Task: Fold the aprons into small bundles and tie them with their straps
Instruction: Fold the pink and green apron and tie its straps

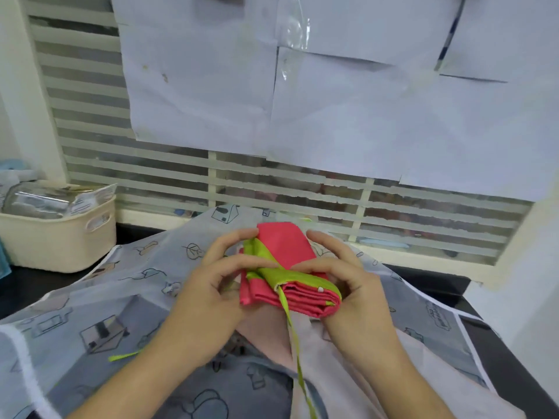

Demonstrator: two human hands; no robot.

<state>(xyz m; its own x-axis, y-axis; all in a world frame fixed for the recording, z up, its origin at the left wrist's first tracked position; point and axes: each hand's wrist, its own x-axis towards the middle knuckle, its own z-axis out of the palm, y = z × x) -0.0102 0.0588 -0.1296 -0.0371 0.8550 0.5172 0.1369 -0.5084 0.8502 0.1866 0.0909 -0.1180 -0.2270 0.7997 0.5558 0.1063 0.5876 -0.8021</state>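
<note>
The red apron (pixel 284 267) is folded into a small thick bundle and is held above a grey printed cloth (pixel 99 303) that is spread over the dark counter (pixel 27 282). The bundle is gripped at its left edge by the left hand (pixel 211 285), with the fingers curled around it. Its right end is held by the right hand (pixel 354 291), the thumb pressed on top. A green strap (pixel 272 269) is crossed over the bundle, and a thin green end (pixel 295 337) hangs down from it. A cream basket (pixel 60 237) is seen at the far left, well apart.
</note>
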